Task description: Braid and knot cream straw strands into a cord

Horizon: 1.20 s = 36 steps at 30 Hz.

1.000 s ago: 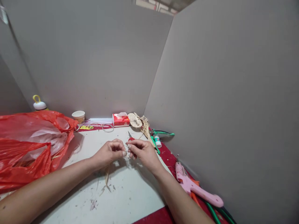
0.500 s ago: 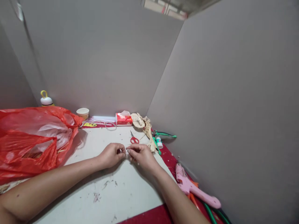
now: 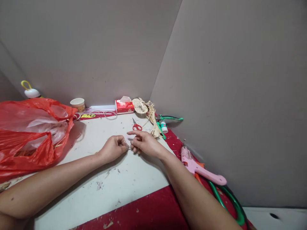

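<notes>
Just below and left of the frame's centre, I have a thin pale strand (image 3: 129,148) in the narrow gap between my hands, its short visible length seeming to run sideways. My left hand (image 3: 115,147) is nearer, thumb and fingertips pinched on it; my right hand (image 3: 145,143) is half curled, index finger outstretched, and I cannot tell whether it grips anything.
</notes>
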Each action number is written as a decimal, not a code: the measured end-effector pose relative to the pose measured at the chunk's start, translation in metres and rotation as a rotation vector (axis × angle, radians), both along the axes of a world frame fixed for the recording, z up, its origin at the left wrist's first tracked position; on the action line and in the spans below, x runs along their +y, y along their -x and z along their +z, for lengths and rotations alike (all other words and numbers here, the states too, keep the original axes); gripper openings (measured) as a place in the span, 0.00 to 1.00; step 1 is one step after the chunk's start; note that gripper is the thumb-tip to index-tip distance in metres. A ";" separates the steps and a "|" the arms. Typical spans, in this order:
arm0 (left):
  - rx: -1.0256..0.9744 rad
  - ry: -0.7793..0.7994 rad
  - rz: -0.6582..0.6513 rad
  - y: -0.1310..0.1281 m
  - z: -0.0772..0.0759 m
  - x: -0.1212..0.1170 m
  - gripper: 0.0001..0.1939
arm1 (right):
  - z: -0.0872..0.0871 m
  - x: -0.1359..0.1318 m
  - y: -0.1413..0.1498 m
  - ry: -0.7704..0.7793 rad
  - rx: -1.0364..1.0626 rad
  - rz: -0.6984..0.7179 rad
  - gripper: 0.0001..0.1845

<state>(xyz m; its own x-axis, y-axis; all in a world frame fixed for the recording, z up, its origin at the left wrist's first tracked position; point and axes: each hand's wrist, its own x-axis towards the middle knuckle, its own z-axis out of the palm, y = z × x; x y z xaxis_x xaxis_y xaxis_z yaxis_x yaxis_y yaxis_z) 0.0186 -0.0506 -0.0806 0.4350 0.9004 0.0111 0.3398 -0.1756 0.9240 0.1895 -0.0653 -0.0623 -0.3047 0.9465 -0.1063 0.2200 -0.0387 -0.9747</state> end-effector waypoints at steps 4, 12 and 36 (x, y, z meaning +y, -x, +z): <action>-0.116 0.078 -0.002 -0.005 0.004 -0.005 0.06 | 0.005 -0.003 -0.003 -0.017 -0.044 0.073 0.22; -0.199 0.176 -0.020 -0.008 0.011 -0.012 0.09 | 0.008 -0.005 -0.009 -0.106 -0.137 0.171 0.23; -0.184 0.129 -0.101 -0.007 0.008 -0.033 0.08 | 0.005 -0.004 -0.010 0.044 -0.258 0.121 0.21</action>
